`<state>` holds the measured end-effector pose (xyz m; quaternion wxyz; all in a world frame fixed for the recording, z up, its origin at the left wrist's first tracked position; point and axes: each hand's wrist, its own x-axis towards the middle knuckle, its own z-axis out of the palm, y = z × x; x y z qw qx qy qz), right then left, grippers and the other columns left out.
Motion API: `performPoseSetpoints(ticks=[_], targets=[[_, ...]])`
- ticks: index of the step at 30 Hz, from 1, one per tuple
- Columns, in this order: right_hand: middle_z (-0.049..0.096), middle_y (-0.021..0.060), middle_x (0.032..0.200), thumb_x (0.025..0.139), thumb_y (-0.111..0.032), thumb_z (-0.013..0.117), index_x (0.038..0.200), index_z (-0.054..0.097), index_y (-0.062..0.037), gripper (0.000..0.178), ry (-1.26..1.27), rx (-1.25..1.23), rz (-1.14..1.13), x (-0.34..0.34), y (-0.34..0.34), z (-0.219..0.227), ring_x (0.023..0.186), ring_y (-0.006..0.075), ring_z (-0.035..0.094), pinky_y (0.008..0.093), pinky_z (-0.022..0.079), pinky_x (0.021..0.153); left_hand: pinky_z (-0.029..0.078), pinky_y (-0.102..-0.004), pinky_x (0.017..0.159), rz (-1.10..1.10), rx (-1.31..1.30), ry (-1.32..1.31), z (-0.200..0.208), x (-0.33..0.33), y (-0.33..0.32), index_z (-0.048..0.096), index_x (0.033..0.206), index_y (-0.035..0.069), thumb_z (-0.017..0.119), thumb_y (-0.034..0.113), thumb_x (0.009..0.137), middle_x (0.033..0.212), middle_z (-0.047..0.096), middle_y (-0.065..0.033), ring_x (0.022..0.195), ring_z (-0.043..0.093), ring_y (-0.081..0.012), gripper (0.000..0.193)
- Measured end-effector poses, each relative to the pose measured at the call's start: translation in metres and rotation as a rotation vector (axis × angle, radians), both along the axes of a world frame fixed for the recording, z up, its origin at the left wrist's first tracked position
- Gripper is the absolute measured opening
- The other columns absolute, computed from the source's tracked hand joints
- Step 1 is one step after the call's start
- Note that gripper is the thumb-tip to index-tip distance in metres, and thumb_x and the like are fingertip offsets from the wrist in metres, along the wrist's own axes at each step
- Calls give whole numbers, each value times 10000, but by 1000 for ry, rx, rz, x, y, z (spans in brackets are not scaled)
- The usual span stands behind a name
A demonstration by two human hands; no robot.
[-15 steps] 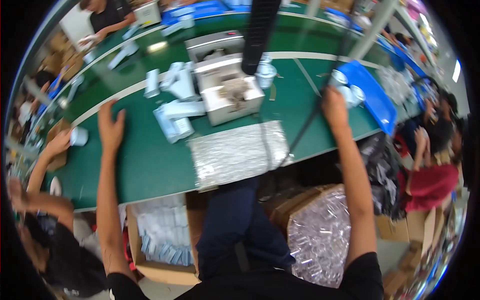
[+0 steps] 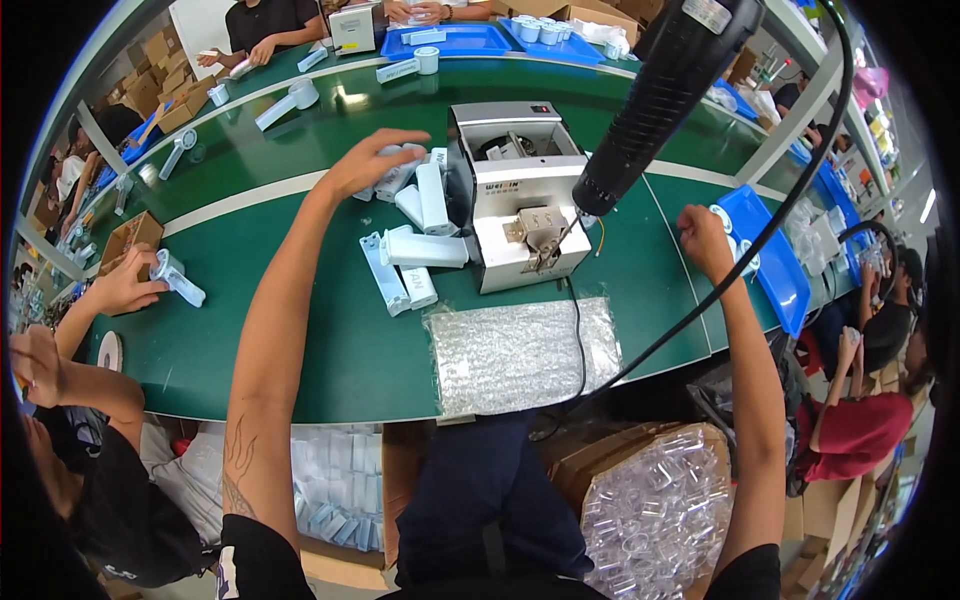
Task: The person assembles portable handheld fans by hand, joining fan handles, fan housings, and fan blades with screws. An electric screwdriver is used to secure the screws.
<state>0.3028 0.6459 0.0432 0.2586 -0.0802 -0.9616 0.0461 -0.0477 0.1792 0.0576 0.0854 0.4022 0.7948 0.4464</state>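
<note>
My left hand (image 2: pixel 378 162) reaches over a pile of light-blue plastic handle parts (image 2: pixel 432 198), fingers stretched out and apart. It is over the pile's upper edge, and I see nothing held in it. My right hand (image 2: pixel 706 240) is at the left edge of a blue tray (image 2: pixel 775 275), beside small white-and-blue round cups (image 2: pixel 743 254). Its fingers are curled closed; what they hold, if anything, is hidden. Between my hands stands a silver screw feeder (image 2: pixel 525 205). A black electric screwdriver (image 2: pixel 655 110) hangs with its tip in front of the feeder.
A bubble-wrap sheet (image 2: pixel 520 352) lies at the table's near edge. Below are a carton of wrapped parts (image 2: pixel 340 485) and a box of clear plastic pieces (image 2: pixel 655 510). At left, a co-worker's hand (image 2: pixel 125 285) holds a blue part. A black cable (image 2: pixel 690 325) crosses at right.
My left hand has moved right and away from me, from the bare table to the handle parts. My right hand stays by the tray, its fingers now curled. The whole view has shifted.
</note>
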Motion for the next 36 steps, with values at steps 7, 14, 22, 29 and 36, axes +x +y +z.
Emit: performPoseSetpoints(ticks=[7, 14, 22, 29, 36], targets=[[711, 13, 939, 909, -38, 711, 1014, 723, 2, 113, 215, -790, 330, -82, -129, 130, 890, 95, 653, 274, 521, 856, 390, -373, 1161, -370, -31, -94, 2, 8, -17, 789, 1194, 92, 666, 215, 860, 1295, 674, -89, 1261, 584, -256, 377], [736, 73, 1037, 1030, -168, 665, 1122, 708, -6, 192, 171, -912, 448, -93, -149, 112, 954, 133, 696, 290, 550, 888, 403, -374, 1159, -401, -22, -126, 1, 40, -47, 755, 1215, 51, 648, 189, 829, 1319, 659, -110, 1255, 593, -260, 424], [701, 87, 1039, 987, -25, 633, 1074, 698, -13, 110, 658, -339, -5, 59, -147, 62, 949, 151, 687, 279, 553, 767, 352, -434, 1190, -241, -117, 297, 11, 89, -93, 560, 1459, 85, 663, 311, 971, 1492, 503, -171, 1428, 460, -324, 547], [525, 192, 1408, 919, -378, 762, 1335, 628, -83, 528, 435, -286, -521, 127, -29, 14, 1254, 354, 575, 444, 525, 971, 457, -395, 1024, 75, 103, 261, 40, 198, -81, 625, 1271, 1, 662, 186, 954, 1218, 600, -141, 1146, 599, -281, 368], [737, 194, 1213, 783, -763, 700, 1394, 642, -178, 848, -94, -293, -512, 53, 21, 29, 1116, 430, 695, 507, 542, 968, 492, -417, 900, 297, -38, 429, -7, 315, -73, 639, 1287, 50, 826, 123, 788, 1174, 515, -178, 1015, 578, -358, 537]])
